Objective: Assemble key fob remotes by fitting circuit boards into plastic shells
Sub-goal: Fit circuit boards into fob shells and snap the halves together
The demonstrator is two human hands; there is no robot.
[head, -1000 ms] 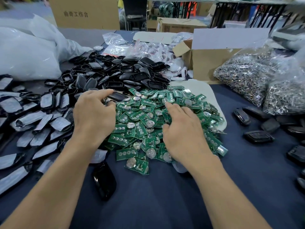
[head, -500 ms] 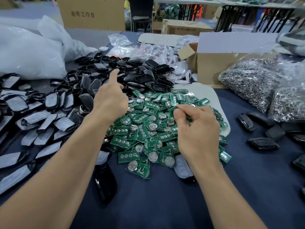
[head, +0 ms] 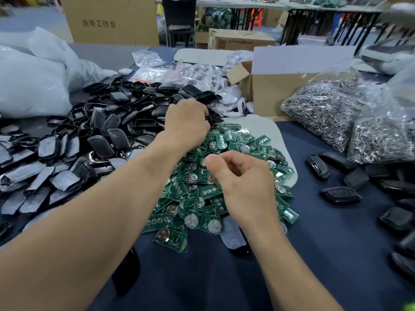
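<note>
A heap of green circuit boards (head: 197, 191) with coin cells lies mid-table. Behind and left of it spreads a pile of black plastic shells (head: 116, 122). My left hand (head: 186, 122) reaches over the boards to the right edge of that pile, with fingers curled down onto a black shell and their tips hidden. Above the boards hovers my right hand (head: 244, 185), thumb and fingers curled together; its back hides whether anything is pinched. A clear button pad (head: 232, 235) sits on a dark shell at the heap's near edge.
Foil-lined shell halves (head: 33, 176) cover the left side. Finished black fobs (head: 339, 195) lie at the right, below bags of metal rings (head: 325, 113). An open cardboard box (head: 280, 93) and white bags (head: 29, 81) stand behind. One black shell (head: 125, 272) lies under my left forearm.
My left hand has moved from the near shells up and right to the far edge of the shell pile. My right hand lifted off the boards and curled its fingers.
</note>
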